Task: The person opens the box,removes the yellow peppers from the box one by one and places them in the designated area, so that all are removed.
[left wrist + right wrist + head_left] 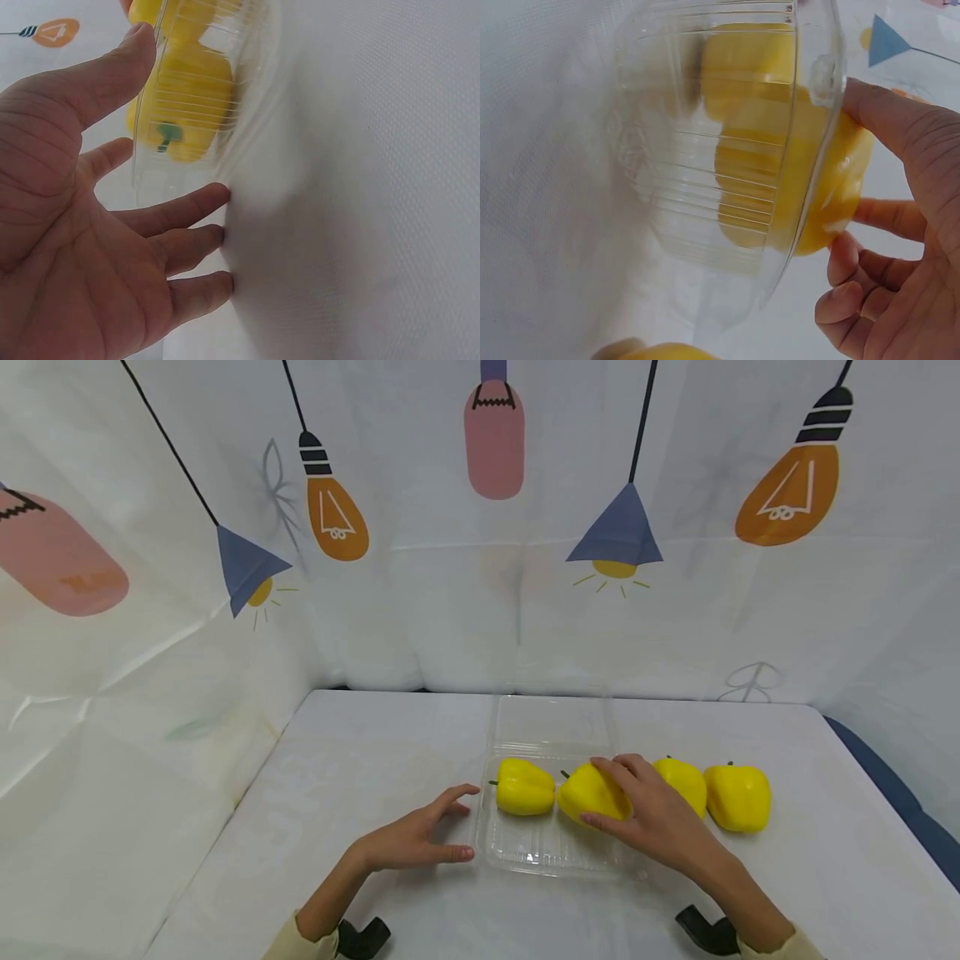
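In the head view, a white-covered tabletop (300, 810) reaches back to a white sheet (450, 610) printed with hanging lamps and bulbs. A clear container (517, 853) sits near the tabletop's middle, its lid (552, 720) opened toward the far edge. The right hand (660, 814) grips a yellow pepper (592, 792) at the container's right part; its stem points toward the far left corner, its long axis slanting likewise. A second pepper (524, 787) lies inside at left, stem toward the left edge, long axis running crosswise. A third pepper (682, 782) and a fourth pepper (738, 797) stand farther right, stems toward the far edge.

In the left wrist view, the left hand (97, 210) is relaxed and free beside the container; the second pepper's green stem shows through its wall.

In the right wrist view, the grasped pepper rises partly above the container's rim.
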